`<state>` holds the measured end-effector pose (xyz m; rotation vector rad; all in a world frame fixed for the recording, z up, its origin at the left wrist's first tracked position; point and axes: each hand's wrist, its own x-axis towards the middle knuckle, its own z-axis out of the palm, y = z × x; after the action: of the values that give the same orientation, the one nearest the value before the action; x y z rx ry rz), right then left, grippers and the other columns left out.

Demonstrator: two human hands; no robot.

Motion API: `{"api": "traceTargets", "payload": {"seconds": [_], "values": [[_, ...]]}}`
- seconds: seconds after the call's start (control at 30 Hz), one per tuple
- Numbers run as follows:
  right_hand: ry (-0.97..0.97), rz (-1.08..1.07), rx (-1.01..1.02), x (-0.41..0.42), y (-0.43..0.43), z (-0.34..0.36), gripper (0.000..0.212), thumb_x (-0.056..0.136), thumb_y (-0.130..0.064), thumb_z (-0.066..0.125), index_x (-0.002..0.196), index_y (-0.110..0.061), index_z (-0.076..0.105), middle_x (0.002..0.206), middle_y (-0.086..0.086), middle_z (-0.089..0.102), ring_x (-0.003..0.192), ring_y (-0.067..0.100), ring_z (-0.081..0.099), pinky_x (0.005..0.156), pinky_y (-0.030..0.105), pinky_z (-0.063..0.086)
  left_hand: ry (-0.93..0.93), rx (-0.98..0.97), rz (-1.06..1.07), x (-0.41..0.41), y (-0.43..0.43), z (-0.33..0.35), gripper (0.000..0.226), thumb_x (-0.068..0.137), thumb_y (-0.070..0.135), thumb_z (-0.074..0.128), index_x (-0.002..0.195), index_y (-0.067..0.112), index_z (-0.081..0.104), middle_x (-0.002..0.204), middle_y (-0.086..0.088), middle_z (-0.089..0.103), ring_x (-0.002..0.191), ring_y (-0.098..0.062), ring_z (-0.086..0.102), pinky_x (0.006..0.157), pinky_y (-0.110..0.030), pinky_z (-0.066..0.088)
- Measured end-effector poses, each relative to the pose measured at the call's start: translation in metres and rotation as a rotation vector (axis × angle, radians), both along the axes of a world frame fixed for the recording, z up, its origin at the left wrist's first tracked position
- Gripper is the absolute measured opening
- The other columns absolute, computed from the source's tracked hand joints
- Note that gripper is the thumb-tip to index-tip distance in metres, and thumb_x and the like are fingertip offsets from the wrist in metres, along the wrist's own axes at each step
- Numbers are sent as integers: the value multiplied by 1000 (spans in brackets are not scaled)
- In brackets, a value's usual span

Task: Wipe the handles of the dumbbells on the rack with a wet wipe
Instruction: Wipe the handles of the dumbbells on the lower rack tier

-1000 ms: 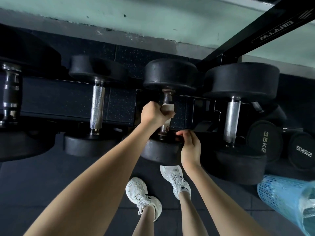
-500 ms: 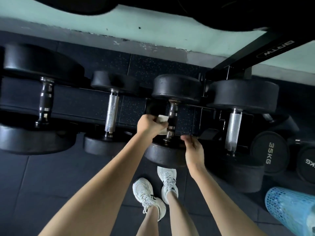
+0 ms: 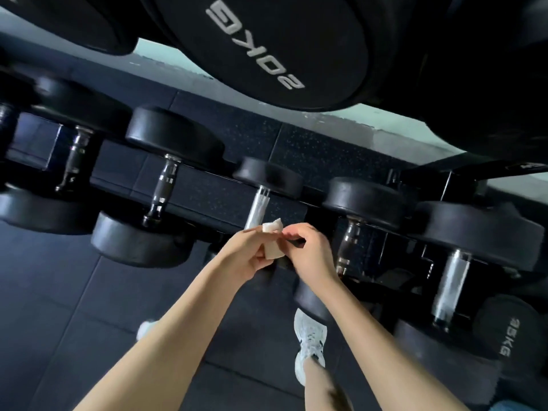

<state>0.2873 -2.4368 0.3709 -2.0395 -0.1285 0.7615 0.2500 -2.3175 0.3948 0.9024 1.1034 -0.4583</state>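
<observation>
A folded white wet wipe (image 3: 272,239) sits between both my hands, in front of the lower rack row. My left hand (image 3: 243,256) grips its lower part, and my right hand (image 3: 308,250) pinches its right edge with curled fingers. Just behind the wipe runs the silver handle (image 3: 257,211) of a small black dumbbell. To its left stands a dumbbell with a dark chrome handle (image 3: 162,192), and another (image 3: 74,160) sits further left. On the right are a dark-handled dumbbell (image 3: 347,247) and one with a silver handle (image 3: 450,283). Neither hand touches a handle.
Large black dumbbell heads on the upper rack, one marked 20KG (image 3: 258,46), hang close overhead. A 35KG dumbbell (image 3: 508,336) lies at the lower right. The black rack frame (image 3: 474,170) rises at the right. My white shoe (image 3: 310,339) stands on the dark rubber floor.
My left hand has come off the dark handle with the wipe, and my right hand has left the dumbbell head to pinch the wipe. The view has shifted left and tilted.
</observation>
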Motion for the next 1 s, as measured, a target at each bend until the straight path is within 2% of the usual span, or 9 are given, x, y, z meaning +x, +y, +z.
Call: {"api": "traceTargets", "payload": {"seconds": [0.13,0.33,0.4,0.5,0.57,0.63,0.77,0.9,1.0], "values": [[80,-167,28,-11,26,-8,5,89,-15,60,92,-13,63,82,-7,63,79,10,59,70,16,44,-5,-6,-49,-6,30,-10,23,88,12,62,111,17,60,96,-5,67,92,-18,62,93,-37,43],[-390,-391,-194,-25,57,-31,6,87,-1,54,84,-1,49,82,7,51,71,18,44,63,18,29,-64,604,-251,-28,81,-35,19,75,15,70,93,17,69,92,-2,67,91,-18,61,88,-31,47],[-321,-355,-228,-26,74,-45,2,86,0,56,85,0,54,84,9,56,74,18,47,64,22,33,-62,745,-483,-38,87,-44,23,77,18,72,100,13,71,101,-2,70,98,-17,62,89,-28,46],[69,-457,-123,-24,97,-49,9,87,-19,62,87,-10,62,82,0,62,76,15,54,67,24,40,-137,865,-751,-50,93,-52,36,76,32,75,108,17,67,112,2,65,104,-13,59,82,-19,40],[261,-656,21,-22,106,-50,16,86,-28,63,80,-14,66,75,-4,62,72,11,56,62,20,42,-183,853,-848,-54,95,-55,52,73,41,75,118,18,62,119,2,60,109,-12,55,81,-16,34],[237,-788,73,-21,108,-55,10,85,-22,65,82,-12,66,77,-3,63,74,11,58,59,11,43,-170,802,-903,-57,97,-56,69,73,47,74,131,16,52,129,1,56,118,-14,51,84,-16,33],[194,-749,4,-24,105,-73,31,81,-22,72,103,-5,61,93,1,64,86,13,61,67,11,47,-107,725,-937,-61,98,-57,81,73,53,72,135,9,46,133,-1,55,122,-16,50,82,-15,31],[18,-579,-169,-27,109,-83,37,86,-27,65,57,-11,47,55,-3,49,52,9,43,50,21,34,-140,726,-993,-65,95,-54,72,74,51,72,128,9,50,126,-1,58,116,-16,53,78,-18,35],[-207,-505,-349,-25,120,-82,49,86,-18,61,49,-21,31,48,-9,37,45,6,33,48,21,24,-131,706,-968,-67,94,-57,75,74,51,72,130,7,49,133,-2,55,121,-16,50,80,-19,35]]}}
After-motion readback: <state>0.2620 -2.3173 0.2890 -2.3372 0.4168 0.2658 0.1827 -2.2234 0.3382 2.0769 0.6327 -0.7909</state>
